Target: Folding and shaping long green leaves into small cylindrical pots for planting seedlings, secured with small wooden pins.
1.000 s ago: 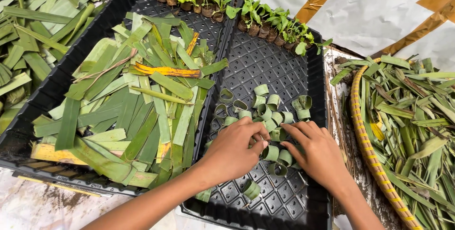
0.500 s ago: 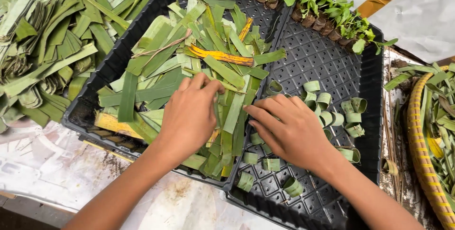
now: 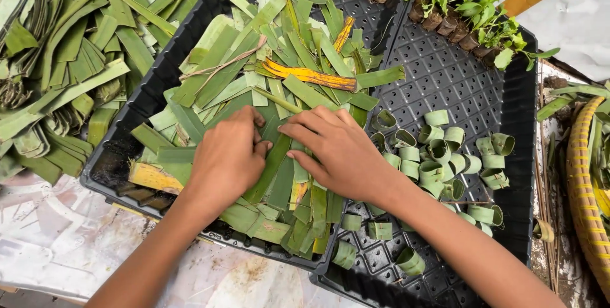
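Note:
My left hand and my right hand lie palm down, side by side, on a heap of cut green leaf strips in the left black tray. The fingers of both hands press on the strips near the middle of the heap; whether any strip is pinched cannot be told. A yellowed strip lies across the heap above my hands. To the right, several small rolled leaf rings sit in the right black perforated tray.
A row of seedlings in small pots lines the far edge of the trays. Another pile of leaf strips lies at the left. A yellow-edged woven basket with leaves stands at the right. Pale worn table surface shows in front.
Both hands left the rolled rings in the right tray and moved left onto the heap of leaf strips. The view shifted left with them.

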